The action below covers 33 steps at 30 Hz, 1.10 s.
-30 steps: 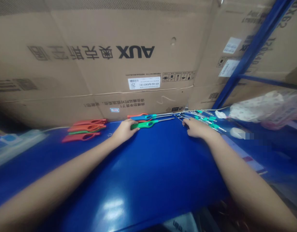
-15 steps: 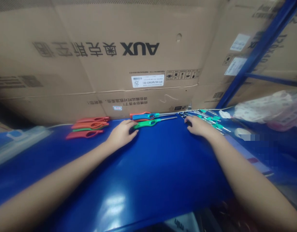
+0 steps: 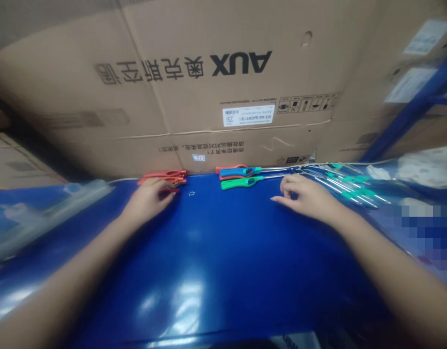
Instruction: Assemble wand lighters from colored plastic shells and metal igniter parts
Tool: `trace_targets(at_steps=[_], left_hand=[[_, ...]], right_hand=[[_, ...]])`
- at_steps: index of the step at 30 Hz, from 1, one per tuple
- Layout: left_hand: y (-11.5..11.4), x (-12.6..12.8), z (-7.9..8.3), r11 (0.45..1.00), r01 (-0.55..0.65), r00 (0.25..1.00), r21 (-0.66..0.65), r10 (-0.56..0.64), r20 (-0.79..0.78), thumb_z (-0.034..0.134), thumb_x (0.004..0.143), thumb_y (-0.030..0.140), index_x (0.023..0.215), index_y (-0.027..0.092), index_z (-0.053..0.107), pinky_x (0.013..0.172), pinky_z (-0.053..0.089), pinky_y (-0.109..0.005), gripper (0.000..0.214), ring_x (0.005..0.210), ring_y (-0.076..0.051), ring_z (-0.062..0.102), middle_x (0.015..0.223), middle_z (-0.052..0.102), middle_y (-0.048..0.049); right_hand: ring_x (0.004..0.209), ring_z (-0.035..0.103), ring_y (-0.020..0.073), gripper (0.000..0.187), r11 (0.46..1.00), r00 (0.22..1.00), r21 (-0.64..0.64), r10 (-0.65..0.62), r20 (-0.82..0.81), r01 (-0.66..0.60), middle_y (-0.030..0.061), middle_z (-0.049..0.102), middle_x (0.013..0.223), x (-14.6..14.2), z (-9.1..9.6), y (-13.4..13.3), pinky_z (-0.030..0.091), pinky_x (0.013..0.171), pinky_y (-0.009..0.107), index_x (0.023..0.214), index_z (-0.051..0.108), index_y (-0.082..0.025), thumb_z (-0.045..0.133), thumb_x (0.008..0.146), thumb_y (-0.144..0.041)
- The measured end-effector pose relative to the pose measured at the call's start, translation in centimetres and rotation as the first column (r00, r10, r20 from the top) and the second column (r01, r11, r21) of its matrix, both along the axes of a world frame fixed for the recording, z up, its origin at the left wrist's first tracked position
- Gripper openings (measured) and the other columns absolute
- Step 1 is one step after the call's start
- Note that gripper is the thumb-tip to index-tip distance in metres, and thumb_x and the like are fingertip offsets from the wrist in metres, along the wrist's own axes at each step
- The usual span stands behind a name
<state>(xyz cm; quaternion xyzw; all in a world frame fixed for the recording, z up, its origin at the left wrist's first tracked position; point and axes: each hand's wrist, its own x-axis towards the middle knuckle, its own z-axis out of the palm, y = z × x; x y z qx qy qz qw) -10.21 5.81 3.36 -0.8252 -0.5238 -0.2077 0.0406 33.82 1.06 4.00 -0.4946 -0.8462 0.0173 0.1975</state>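
Observation:
My left hand (image 3: 151, 199) lies over the pile of gas lighter handles (image 3: 165, 174) without rods, at the left against the carton. Its thumb and fingers close round the nearest red handle, which the hand mostly hides. Farther right lie assembled gas lighters: a green one (image 3: 238, 183) in front, with blue (image 3: 232, 172) and orange-red ones behind it, metal rods pointing right. My right hand (image 3: 303, 196) hovers by the rod tips, fingers curled, thumb stretched apart, nothing visible in it. Just beyond it lie several metal rods with teal ends (image 3: 349, 186).
A large brown carton (image 3: 194, 106) stands upright along the back of the blue tabletop (image 3: 209, 242). A clear plastic bag or wrap (image 3: 45, 218) lies at the left. White bags (image 3: 427, 165) and a blue shelf post (image 3: 408, 111) are at the right.
My left hand has left the green lighter and moved left onto the red handles. My right hand has drawn slightly back from the rods, its thumb spreading. The view has shifted left.

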Motion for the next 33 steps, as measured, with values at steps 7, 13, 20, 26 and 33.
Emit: trace_targets(at_steps=[7, 13, 20, 26, 33], left_hand=[[0.5, -1.1, 0.3, 0.99, -0.127, 0.99, -0.062, 0.122, -0.072, 0.058, 0.084, 0.054, 0.077, 0.022, 0.058, 0.074, 0.048, -0.035, 0.033, 0.082, -0.026, 0.063, 0.082, 0.068, -0.0073], [0.5, -1.7, 0.5, 0.971, -0.161, 0.977, -0.174, 0.132, -0.167, 0.056, 0.082, 0.052, 0.073, 0.023, 0.062, 0.062, 0.041, -0.03, 0.031, 0.07, -0.022, 0.061, 0.078, 0.068, -0.0044], [0.1, -1.7, 1.1, 0.953, -0.156, 0.966, -0.26, 0.092, -0.24, 0.05, 0.085, 0.054, 0.065, 0.021, 0.058, 0.052, 0.031, -0.027, 0.04, 0.055, -0.017, 0.051, 0.063, 0.06, -0.0021], [-0.2, -1.2, 0.8, 0.936, -0.13, 0.961, -0.327, 0.038, -0.274, 0.049, 0.086, 0.048, 0.066, 0.021, 0.06, 0.05, 0.028, -0.027, 0.036, 0.051, -0.016, 0.05, 0.063, 0.061, -0.0029], [-2.7, 1.9, 1.1, 0.918, -0.008, 0.956, -0.396, -0.109, -0.272, 0.051, 0.09, 0.044, 0.072, 0.022, 0.062, 0.053, 0.031, -0.028, 0.03, 0.056, -0.017, 0.054, 0.069, 0.066, -0.0023]], right_hand=[[0.08, 0.056, 0.0169, 0.033, 0.96, 0.973, -0.165, 0.229, 0.01, -0.224, 0.0048, 0.06, 0.088, -2.1, -1.1, -0.7, 0.044, 0.074, 0.03, 0.077, 0.059, -0.019, 0.047, 0.101, -0.04], [0.074, 0.058, 0.0157, 0.035, 0.956, 0.978, -0.217, 0.208, 0.033, -0.196, 0.0049, 0.062, 0.085, -1.9, -0.9, -0.6, 0.044, 0.069, 0.029, 0.077, 0.062, -0.018, 0.045, 0.101, -0.038], [0.102, 0.059, 0.0278, 0.018, 0.987, 0.945, -0.004, -0.155, 0.287, 0.163, 0.0103, 0.062, 0.106, -0.9, -1.2, 0.0, 0.047, 0.08, 0.036, 0.094, 0.068, -0.021, 0.055, 0.092, -0.033], [0.099, 0.061, 0.0307, 0.034, 0.817, 0.79, -0.097, -0.508, 0.344, 0.568, 0.0162, 0.058, 0.113, 2.4, -2.0, 1.5, 0.049, 0.078, 0.038, 0.118, 0.066, -0.019, 0.056, 0.086, -0.024], [0.087, 0.063, 0.0252, 0.037, 0.77, 0.763, -0.135, -0.562, 0.319, 0.623, 0.0137, 0.06, 0.109, 5.7, -2.0, 3.0, 0.047, 0.076, 0.034, 0.115, 0.069, -0.019, 0.055, 0.08, -0.014]])
